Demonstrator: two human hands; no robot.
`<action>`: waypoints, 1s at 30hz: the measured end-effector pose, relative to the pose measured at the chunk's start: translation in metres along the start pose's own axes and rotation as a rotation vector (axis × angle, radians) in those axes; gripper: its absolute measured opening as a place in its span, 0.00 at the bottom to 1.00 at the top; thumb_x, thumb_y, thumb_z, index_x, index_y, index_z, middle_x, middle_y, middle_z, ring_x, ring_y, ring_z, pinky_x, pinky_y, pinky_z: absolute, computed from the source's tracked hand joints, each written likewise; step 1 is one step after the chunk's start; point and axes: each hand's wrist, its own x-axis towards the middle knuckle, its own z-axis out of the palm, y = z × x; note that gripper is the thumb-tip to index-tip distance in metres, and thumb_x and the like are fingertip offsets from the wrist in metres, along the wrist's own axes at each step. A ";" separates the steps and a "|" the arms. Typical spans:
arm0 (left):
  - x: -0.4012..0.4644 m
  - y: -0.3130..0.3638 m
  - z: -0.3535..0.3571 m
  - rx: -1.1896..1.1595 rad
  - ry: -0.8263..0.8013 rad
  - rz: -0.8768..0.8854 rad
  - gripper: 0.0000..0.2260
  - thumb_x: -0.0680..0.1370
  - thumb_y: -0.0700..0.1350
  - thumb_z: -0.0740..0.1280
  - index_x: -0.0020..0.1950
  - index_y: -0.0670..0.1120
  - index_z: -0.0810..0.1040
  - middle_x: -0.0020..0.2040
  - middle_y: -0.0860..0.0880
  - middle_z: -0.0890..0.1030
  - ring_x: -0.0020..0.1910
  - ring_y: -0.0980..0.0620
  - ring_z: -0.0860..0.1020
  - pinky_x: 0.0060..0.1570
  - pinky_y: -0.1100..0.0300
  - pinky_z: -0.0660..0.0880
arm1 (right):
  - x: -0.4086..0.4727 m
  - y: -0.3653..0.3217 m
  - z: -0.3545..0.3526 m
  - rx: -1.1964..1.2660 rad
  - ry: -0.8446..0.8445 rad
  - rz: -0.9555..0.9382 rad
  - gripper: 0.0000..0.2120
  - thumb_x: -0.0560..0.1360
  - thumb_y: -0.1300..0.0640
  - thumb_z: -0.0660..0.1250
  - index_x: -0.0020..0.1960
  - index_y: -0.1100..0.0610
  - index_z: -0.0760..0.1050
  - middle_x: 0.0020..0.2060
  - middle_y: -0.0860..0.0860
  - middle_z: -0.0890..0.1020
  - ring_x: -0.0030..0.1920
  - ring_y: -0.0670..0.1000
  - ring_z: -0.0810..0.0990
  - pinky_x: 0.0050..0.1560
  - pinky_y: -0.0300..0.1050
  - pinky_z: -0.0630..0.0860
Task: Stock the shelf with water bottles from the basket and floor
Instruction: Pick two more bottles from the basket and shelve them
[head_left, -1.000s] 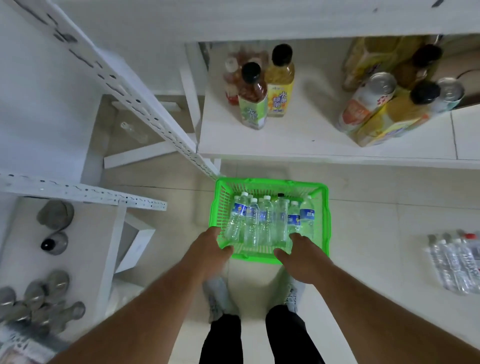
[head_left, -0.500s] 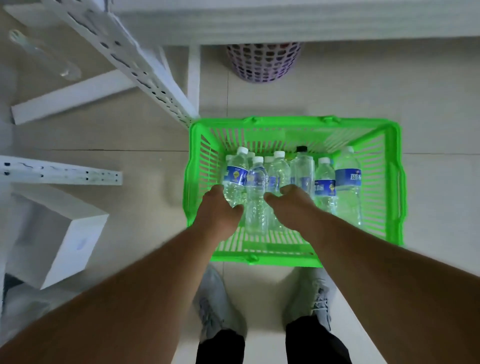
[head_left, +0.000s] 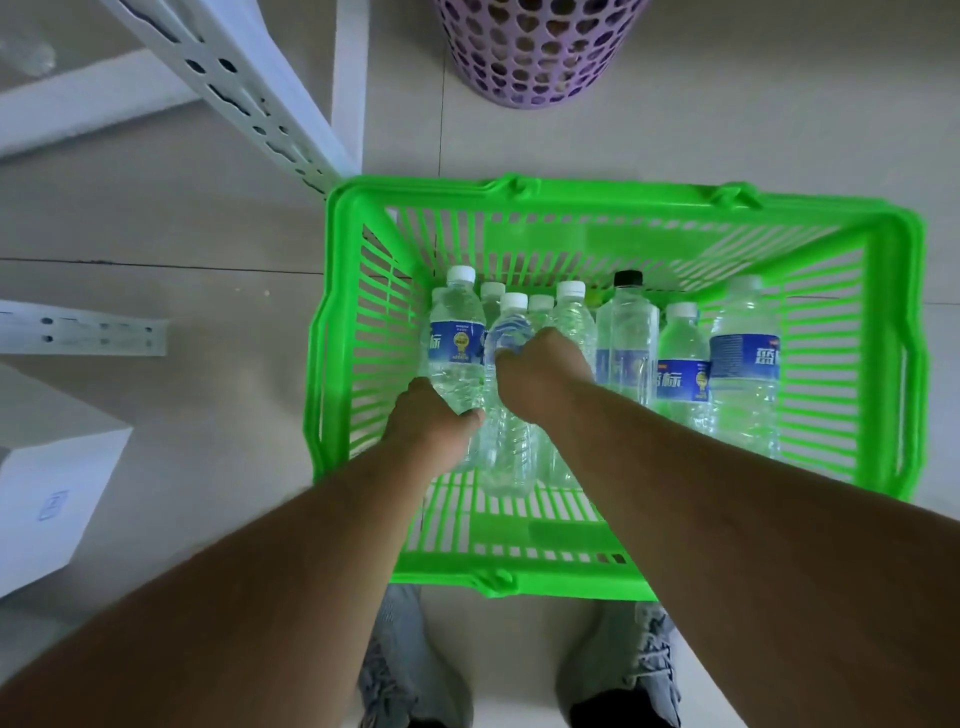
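Note:
A green plastic basket stands on the tiled floor right in front of my feet. Inside it lie several clear water bottles with blue labels, most with white caps and one with a black cap. My left hand grips the lower part of the leftmost bottle. My right hand curls round a bottle in the middle of the pile; its fingers are hidden behind the hand.
A purple perforated bin stands on the floor beyond the basket. A white perforated shelf upright runs diagonally at the upper left, with a white box at the left edge. My grey shoes are just below the basket.
I have leaned closer, so the basket fills more of the view. Both hands have gone deeper among the bottles and closed round one each.

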 end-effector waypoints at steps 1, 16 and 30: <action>0.001 -0.001 0.002 -0.015 -0.003 -0.011 0.30 0.74 0.53 0.73 0.69 0.41 0.69 0.66 0.41 0.76 0.60 0.41 0.79 0.53 0.53 0.77 | 0.002 -0.002 -0.001 -0.054 -0.022 -0.015 0.14 0.78 0.57 0.60 0.35 0.54 0.64 0.43 0.54 0.74 0.48 0.58 0.75 0.44 0.43 0.72; 0.000 -0.011 0.008 -0.169 0.043 -0.110 0.33 0.70 0.57 0.75 0.66 0.41 0.69 0.63 0.42 0.76 0.57 0.42 0.79 0.53 0.52 0.79 | 0.020 -0.023 0.004 -0.086 -0.060 -0.009 0.18 0.81 0.55 0.60 0.69 0.59 0.69 0.61 0.57 0.77 0.46 0.57 0.76 0.50 0.47 0.69; -0.073 -0.018 -0.019 -0.368 0.122 -0.018 0.20 0.71 0.53 0.76 0.56 0.46 0.73 0.56 0.47 0.78 0.48 0.49 0.76 0.47 0.60 0.70 | -0.046 0.021 -0.021 0.276 -0.004 -0.173 0.32 0.70 0.37 0.73 0.66 0.53 0.68 0.55 0.50 0.79 0.41 0.47 0.79 0.24 0.35 0.68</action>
